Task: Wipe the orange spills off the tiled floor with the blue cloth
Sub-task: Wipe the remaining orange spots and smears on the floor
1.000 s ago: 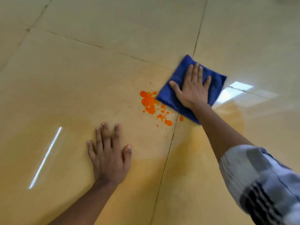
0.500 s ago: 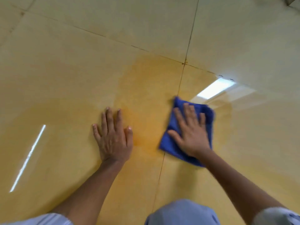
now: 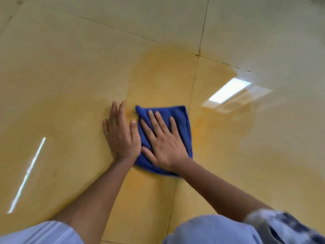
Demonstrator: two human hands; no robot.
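The blue cloth lies bunched on the glossy beige tiled floor, just left of a grout line. My right hand presses flat on it with fingers spread. Flat on the bare tile, my left hand rests with its thumb against the cloth's left edge. No bright orange drops show; only a faint orange smear tints the tile right of the cloth, and a wider yellow-orange haze surrounds it.
Grout lines cross the floor and meet at a corner beyond the cloth. Light reflections glare on the right and lower left. My knees in pale blue fabric fill the bottom edge.
My right hand has dragged the cloth towards me and leftwards over the orange drops, up against my left hand. The bright drops no longer show, leaving a faint smear.
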